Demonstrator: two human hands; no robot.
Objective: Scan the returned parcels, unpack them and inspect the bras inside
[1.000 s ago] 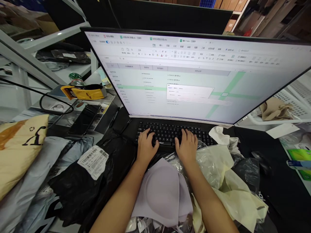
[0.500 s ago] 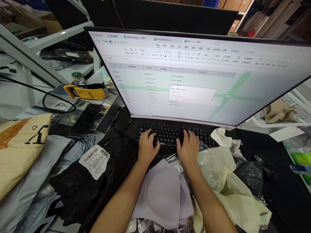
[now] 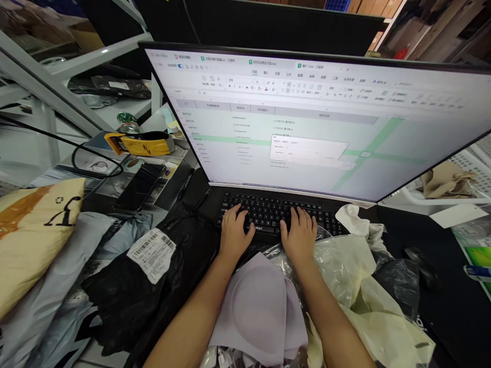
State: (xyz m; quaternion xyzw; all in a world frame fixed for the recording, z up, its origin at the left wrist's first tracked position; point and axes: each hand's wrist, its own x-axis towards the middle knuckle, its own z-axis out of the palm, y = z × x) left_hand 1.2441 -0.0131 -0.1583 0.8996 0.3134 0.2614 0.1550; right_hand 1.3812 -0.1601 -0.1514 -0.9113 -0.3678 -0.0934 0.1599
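Note:
Both hands rest on a black keyboard [image 3: 264,209] below a large monitor [image 3: 230,174]. My left hand [image 3: 235,232] lies over its left part, fingers apart on the keys and thumb near the front edge. Over the right part is my right hand [image 3: 299,232], its fingers spread, holding nothing. The screen shows a spreadsheet with a small dialog box [image 3: 309,149] in front of it. Between my forearms lies a lilac moulded bra cup piece [image 3: 257,306]. Crumpled clear and pale yellow plastic bags [image 3: 345,260] lie by my right wrist.
A black mailing bag [image 3: 115,301] with a white label [image 3: 152,254] and a cream parcel [image 3: 34,240] lie on the left. Behind them are a phone [image 3: 140,186] and a yellow tape dispenser [image 3: 141,144]. At the right sit a black mouse [image 3: 424,268] and a white basket [image 3: 452,197].
The whole view has shifted slightly, so everything appears a little further right. Both hands stay on the keyboard in nearly the same pose, and the dialog box is still on the screen.

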